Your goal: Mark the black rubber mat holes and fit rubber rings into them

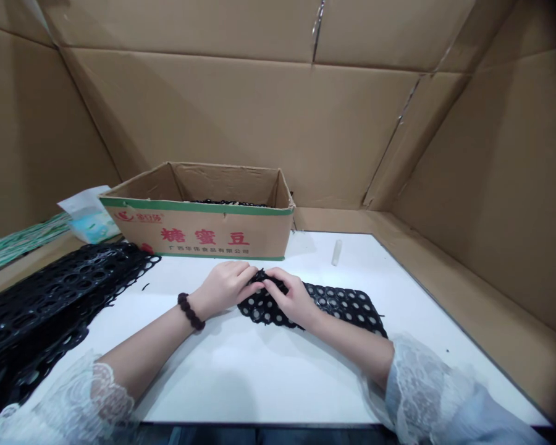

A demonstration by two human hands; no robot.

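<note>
A black rubber sheet full of round holes lies on the white tabletop, with its left end under my fingers. My left hand pinches the far left edge of that sheet, thumb pointing right. Close beside it, my right hand grips the same edge, its thumb nearly meeting the left one. The sheet's edge is bunched up between the two hands. My right forearm hides part of the sheet's right half.
Behind my hands stands an open cardboard box with black pieces inside. Stacked black perforated sheets lie at left, near a tissue pack and green-white strands. A small translucent tube lies right. Cardboard walls surround the table.
</note>
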